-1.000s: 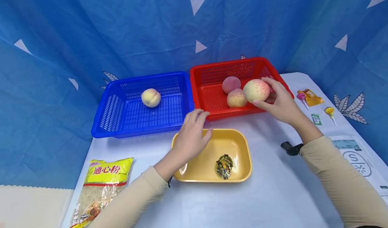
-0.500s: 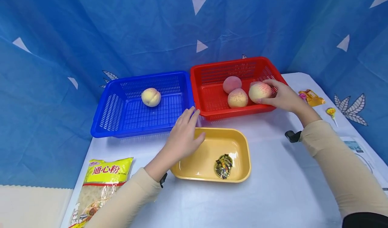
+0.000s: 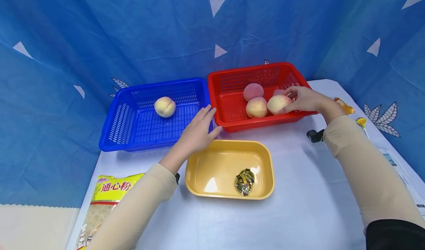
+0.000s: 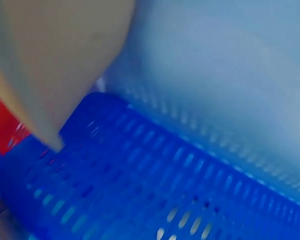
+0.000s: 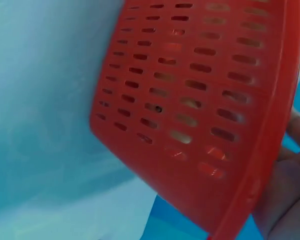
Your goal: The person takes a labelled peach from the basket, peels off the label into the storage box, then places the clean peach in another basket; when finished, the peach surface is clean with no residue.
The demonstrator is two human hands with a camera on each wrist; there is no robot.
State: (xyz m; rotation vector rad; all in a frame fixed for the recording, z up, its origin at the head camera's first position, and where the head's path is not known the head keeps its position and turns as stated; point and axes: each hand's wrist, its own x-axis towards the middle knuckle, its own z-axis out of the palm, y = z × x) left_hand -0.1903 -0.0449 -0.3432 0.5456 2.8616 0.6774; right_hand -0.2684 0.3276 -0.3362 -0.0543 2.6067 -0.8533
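Observation:
In the head view my right hand (image 3: 307, 100) reaches over the right side of the red basket (image 3: 259, 123), thumb and curled fingers at a pale peach with red speckles (image 3: 278, 104). This peach sits low in the basket, against a yellowish peach (image 3: 256, 107). Behind them lies a pink peach (image 3: 253, 91); part of another pinkish thing (image 3: 279, 92) shows by my fingers. Fairly straight, the fingers of my left hand (image 3: 198, 131) hover around the front right corner of the blue basket (image 3: 152, 145), holding nothing. A pale yellow peach (image 3: 165, 107) lies in the blue basket.
A yellow tray (image 3: 229, 197) with a black-and-gold wrapped item (image 3: 244, 182) stands in front of the baskets. At the left lies a pasta bag (image 3: 113, 192), partly under my left sleeve. A lollipop (image 3: 361, 122) and an orange wrapper (image 3: 345, 106) lie at the right.
My right hand has lowered the speckled peach into the red basket and shifted it left against the yellowish peach. My left hand has moved up and left, away from the yellow tray.

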